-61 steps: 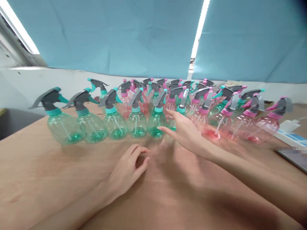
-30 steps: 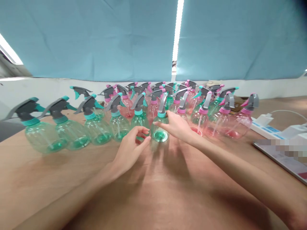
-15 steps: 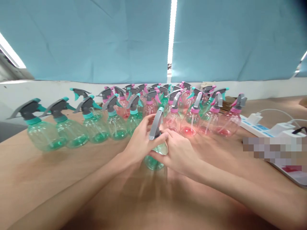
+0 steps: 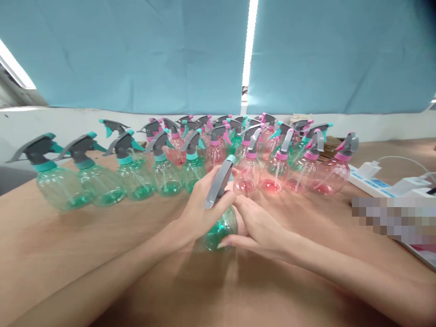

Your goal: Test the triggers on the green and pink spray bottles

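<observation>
A green spray bottle with a grey and teal trigger head stands slightly tilted between my two hands, some liquid showing in its base. My left hand is closed around the neck just below the trigger head, hiding the collar. Around the right side of the clear body curls my right hand, its thumb across the lower front. Behind them, a pink spray bottle and a teal-collared green spray bottle are the nearest of the others.
Several green bottles line the left of the wooden table, several pink ones the right, with more rows behind. At right lies a white power strip with plugs and cables. A blue sheet hangs at the back.
My right hand has slid lower on the bottle, its thumb now near the base. The trigger head leans a little more, and the view has shifted slightly.
</observation>
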Motion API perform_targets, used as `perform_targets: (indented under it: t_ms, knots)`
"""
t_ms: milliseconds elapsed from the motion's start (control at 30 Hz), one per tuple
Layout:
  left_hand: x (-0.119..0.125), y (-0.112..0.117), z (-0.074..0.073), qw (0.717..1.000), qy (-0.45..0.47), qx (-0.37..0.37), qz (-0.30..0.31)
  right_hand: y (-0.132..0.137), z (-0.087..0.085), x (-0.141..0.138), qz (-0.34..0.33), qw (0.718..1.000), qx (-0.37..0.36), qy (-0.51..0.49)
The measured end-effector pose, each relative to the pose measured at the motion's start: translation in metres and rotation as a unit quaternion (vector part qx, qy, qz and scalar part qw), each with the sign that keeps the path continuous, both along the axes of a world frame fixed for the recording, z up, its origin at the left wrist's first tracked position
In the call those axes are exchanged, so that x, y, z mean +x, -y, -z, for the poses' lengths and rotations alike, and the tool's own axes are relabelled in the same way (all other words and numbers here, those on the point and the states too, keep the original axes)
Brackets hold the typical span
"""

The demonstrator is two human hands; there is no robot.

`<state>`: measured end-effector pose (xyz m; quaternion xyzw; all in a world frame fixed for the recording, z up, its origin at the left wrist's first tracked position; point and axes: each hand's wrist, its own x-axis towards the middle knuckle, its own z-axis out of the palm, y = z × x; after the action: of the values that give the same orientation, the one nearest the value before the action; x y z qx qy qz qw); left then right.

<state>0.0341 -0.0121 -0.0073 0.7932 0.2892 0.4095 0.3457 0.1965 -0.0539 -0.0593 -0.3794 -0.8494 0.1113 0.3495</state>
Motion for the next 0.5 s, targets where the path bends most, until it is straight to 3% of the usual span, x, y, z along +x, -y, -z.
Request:
perform_targets:
  t_ms: [67, 267, 500]
  knots:
    - [-0.003, -0.003, 0.0, 1.0, -0.004, 0.009, -0.007, -0.005, 0.01, 0.011, -0.027, 0.999, -0.022, 0.013]
    - [-0.012, -0.018, -0.001, 1.0, 0.005, 0.0, -0.027, -0.022, 0.039, 0.042, 0.017, 0.994, -0.077, 0.081]
    - [-0.013, -0.018, -0.004, 0.999, -0.009, 0.008, -0.033, -0.023, 0.043, 0.051, 0.043, 0.981, -0.136, 0.128]
